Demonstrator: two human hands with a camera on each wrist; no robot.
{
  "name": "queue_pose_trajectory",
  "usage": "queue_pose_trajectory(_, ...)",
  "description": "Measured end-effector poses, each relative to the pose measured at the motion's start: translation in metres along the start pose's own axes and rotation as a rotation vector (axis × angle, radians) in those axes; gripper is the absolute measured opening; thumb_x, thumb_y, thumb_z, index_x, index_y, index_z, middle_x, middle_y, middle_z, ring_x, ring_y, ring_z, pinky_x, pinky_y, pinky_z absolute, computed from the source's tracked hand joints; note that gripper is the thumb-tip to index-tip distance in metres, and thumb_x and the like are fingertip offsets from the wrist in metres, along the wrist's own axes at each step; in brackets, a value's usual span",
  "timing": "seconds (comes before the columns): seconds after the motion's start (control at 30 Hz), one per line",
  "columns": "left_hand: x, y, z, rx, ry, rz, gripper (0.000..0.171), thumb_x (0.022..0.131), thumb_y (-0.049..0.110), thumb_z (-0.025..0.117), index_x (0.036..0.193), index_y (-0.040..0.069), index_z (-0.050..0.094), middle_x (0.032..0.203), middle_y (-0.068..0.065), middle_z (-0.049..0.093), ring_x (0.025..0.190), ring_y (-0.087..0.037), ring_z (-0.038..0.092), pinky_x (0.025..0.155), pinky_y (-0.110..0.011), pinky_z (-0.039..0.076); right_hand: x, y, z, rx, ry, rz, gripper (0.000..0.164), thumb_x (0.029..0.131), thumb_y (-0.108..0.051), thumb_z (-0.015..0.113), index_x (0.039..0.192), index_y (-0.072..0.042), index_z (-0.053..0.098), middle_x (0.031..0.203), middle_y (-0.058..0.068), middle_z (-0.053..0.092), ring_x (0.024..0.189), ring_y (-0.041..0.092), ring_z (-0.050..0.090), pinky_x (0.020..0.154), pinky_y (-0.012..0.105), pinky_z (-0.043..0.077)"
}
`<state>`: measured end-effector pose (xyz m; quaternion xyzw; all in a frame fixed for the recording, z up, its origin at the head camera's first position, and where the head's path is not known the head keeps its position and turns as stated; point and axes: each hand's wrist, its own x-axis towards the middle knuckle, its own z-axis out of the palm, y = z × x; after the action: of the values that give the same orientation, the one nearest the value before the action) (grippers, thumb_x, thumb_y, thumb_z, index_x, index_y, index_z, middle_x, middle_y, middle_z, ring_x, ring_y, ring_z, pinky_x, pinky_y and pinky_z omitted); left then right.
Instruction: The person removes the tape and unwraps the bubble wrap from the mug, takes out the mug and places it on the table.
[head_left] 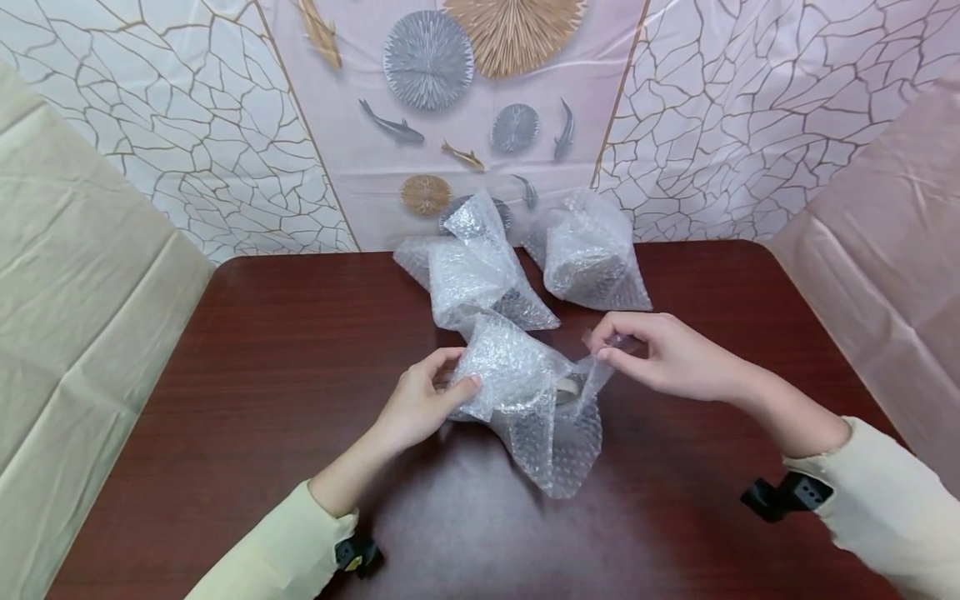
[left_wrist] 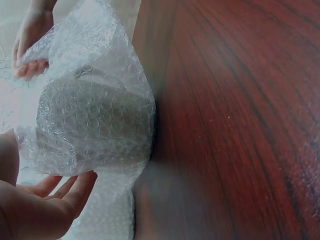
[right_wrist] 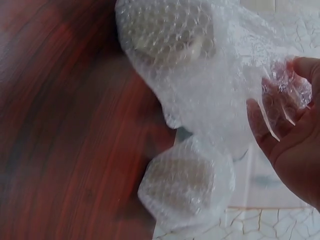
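A bundle in clear bubble wrap [head_left: 510,367] lies on the table between the two hands. Part of a pale, rounded rim [head_left: 567,390] shows at its right side, where the wrap gapes; the rest of the thing inside is blurred by the bubbles. My left hand [head_left: 423,400] grips the bundle's left end, thumb on top and fingers behind. Off to the right, my right hand [head_left: 660,354] pinches a raised flap of the wrap [head_left: 596,375] between thumb and fingers. In the right wrist view, that same flap [right_wrist: 245,65] stretches from the bundle up to the fingers.
Two more bubble-wrapped bundles stand at the table's back edge, one behind the middle bundle [head_left: 468,275] and one farther right [head_left: 588,258]. The dark red-brown wooden table [head_left: 300,333] meets patterned cloth [head_left: 480,108] at the back and plain cloth at both sides.
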<state>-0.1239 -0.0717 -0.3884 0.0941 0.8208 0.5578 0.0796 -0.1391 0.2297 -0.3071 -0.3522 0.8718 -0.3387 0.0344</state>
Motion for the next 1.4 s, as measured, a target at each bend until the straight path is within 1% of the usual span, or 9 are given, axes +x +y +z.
queue_pose_trajectory(0.23, 0.001, 0.000, 0.000, -0.001, -0.008, 0.000, 0.042, 0.084, 0.026, 0.066, 0.123, 0.013, 0.056, 0.113, -0.006, 0.063, 0.102, -0.018, 0.061, 0.088, -0.034, 0.050, -0.024, 0.006, -0.004, -0.001, -0.019, 0.022, 0.016, 0.088, -0.011, 0.062, 0.089, -0.026, 0.058, 0.086, -0.010, 0.060, 0.077, 0.003, 0.053, 0.060, 0.017, 0.044)
queue_pose_trajectory(0.3, 0.001, 0.000, -0.001, 0.002, -0.010, 0.001, 0.043, 0.084, 0.026, 0.066, 0.123, 0.013, 0.056, 0.113, -0.006, 0.063, 0.102, -0.018, 0.061, 0.088, -0.034, 0.050, -0.030, 0.007, -0.003, 0.001, -0.017, 0.030, 0.017, 0.087, -0.011, 0.063, 0.088, -0.027, 0.057, 0.084, -0.010, 0.059, 0.076, 0.003, 0.052, 0.059, 0.017, 0.043)
queue_pose_trajectory(0.47, 0.002, 0.001, -0.002, 0.009, -0.022, 0.005, 0.043, 0.085, 0.026, 0.066, 0.124, 0.013, 0.055, 0.113, -0.005, 0.063, 0.103, -0.018, 0.061, 0.088, -0.034, 0.050, -0.043, 0.015, -0.001, 0.018, -0.014, 0.050, 0.019, 0.086, -0.009, 0.064, 0.088, -0.027, 0.057, 0.083, -0.012, 0.059, 0.075, 0.002, 0.054, 0.062, 0.016, 0.043)
queue_pose_trajectory(0.63, 0.004, 0.001, -0.003, 0.019, -0.039, 0.010, 0.042, 0.085, 0.025, 0.065, 0.124, 0.013, 0.055, 0.113, -0.005, 0.063, 0.102, -0.016, 0.061, 0.087, -0.034, 0.050, -0.053, 0.021, 0.004, 0.038, -0.016, 0.043, 0.021, 0.085, -0.006, 0.065, 0.089, -0.026, 0.058, 0.084, -0.012, 0.060, 0.076, 0.002, 0.054, 0.063, 0.017, 0.044)
queue_pose_trajectory(0.87, 0.009, 0.000, -0.005, 0.024, -0.083, 0.028, 0.040, 0.086, 0.023, 0.063, 0.124, 0.013, 0.055, 0.112, -0.005, 0.064, 0.098, -0.014, 0.062, 0.081, -0.029, 0.051, -0.064, 0.022, 0.010, 0.069, -0.014, 0.017, 0.023, 0.085, -0.003, 0.063, 0.089, -0.025, 0.059, 0.084, -0.011, 0.059, 0.078, 0.004, 0.054, 0.065, 0.017, 0.044)
queue_pose_trajectory(0.97, 0.013, -0.001, -0.007, -0.005, -0.113, 0.029, 0.039, 0.086, 0.021, 0.063, 0.123, 0.011, 0.055, 0.112, -0.007, 0.064, 0.097, -0.015, 0.062, 0.079, -0.028, 0.052, -0.067, 0.021, 0.012, 0.086, -0.030, 0.024, 0.022, 0.086, -0.004, 0.063, 0.089, -0.025, 0.058, 0.083, -0.011, 0.058, 0.076, 0.004, 0.054, 0.063, 0.018, 0.044)
queue_pose_trajectory(1.1, 0.017, -0.001, -0.010, -0.033, -0.147, 0.016, 0.039, 0.086, 0.021, 0.063, 0.123, 0.011, 0.055, 0.112, -0.008, 0.064, 0.101, -0.016, 0.061, 0.080, -0.028, 0.051, -0.071, 0.020, 0.015, 0.097, -0.046, 0.034, 0.021, 0.086, -0.006, 0.063, 0.089, -0.026, 0.058, 0.083, -0.011, 0.058, 0.076, 0.004, 0.053, 0.061, 0.020, 0.043)
queue_pose_trajectory(1.17, 0.018, -0.001, -0.012, -0.024, -0.155, 0.014, 0.039, 0.086, 0.021, 0.063, 0.123, 0.011, 0.055, 0.112, -0.007, 0.064, 0.101, -0.015, 0.061, 0.082, -0.028, 0.051, -0.073, 0.019, 0.017, 0.103, -0.043, 0.026, 0.021, 0.086, -0.005, 0.063, 0.090, -0.026, 0.058, 0.083, -0.011, 0.058, 0.076, 0.004, 0.054, 0.061, 0.020, 0.043)
queue_pose_trajectory(1.4, 0.026, 0.001, -0.015, 0.016, -0.182, 0.060, 0.037, 0.087, 0.020, 0.061, 0.123, 0.011, 0.057, 0.111, -0.004, 0.063, 0.091, -0.010, 0.059, 0.082, -0.026, 0.048, -0.075, 0.017, 0.018, 0.109, -0.042, 0.013, 0.021, 0.085, -0.005, 0.064, 0.091, -0.024, 0.059, 0.084, -0.012, 0.059, 0.073, 0.005, 0.054, 0.058, 0.018, 0.044)
